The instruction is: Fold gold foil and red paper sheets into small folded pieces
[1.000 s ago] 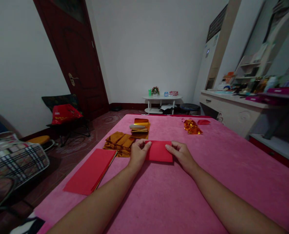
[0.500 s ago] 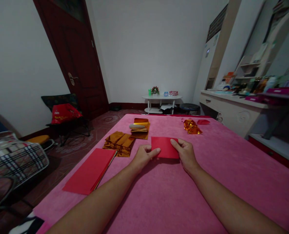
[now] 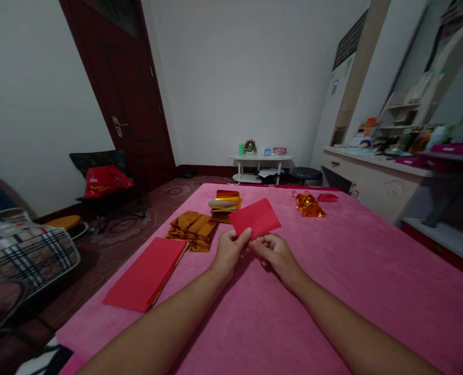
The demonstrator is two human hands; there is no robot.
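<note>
Red, flat, rectangular paper (image 3: 255, 217) is pinched by the left hand (image 3: 228, 251), the right hand (image 3: 277, 254) curled at its edge, grip unclear.

Paper (image 3: 257, 217) at centre: plain red
Left stack (image 3: 147, 273): red top
Foil bundle (image 3: 192, 228): gold
Cloth (image 3: 262, 317): pink
Cover (image 3: 32, 247), left edge: beige-black-white plaid

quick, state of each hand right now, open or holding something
Left hand: closed, pinching the red paper.
Right hand: curled at the paper's lower edge; whether it grips cannot be told.
</note>
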